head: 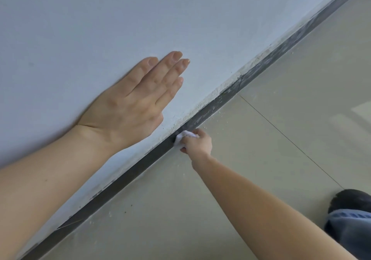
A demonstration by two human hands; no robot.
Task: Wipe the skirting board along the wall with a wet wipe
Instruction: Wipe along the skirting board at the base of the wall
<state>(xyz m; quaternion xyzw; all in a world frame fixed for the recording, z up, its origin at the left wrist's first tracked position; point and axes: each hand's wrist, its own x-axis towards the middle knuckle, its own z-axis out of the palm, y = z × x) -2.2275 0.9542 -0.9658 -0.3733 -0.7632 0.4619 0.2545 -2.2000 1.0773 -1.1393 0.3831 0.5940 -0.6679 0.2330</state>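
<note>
A dark grey skirting board [267, 59] runs diagonally from lower left to upper right where the wall meets the floor. My right hand [197, 142] presses a crumpled white wet wipe [183, 137] against the board near the middle of the view. The stretch of board below and left of the wipe looks clean and dark; the stretch beyond it is streaked with pale dust. My left hand [136, 99] lies flat on the white wall [100, 19] above the board, fingers straight and together, holding nothing.
The floor [281, 129] is pale beige tile with thin grout lines and white crumbs scattered beside the board. Flaky paint edges the wall just above the board. A dark shoe and blue trouser leg [349, 215] show at the lower right.
</note>
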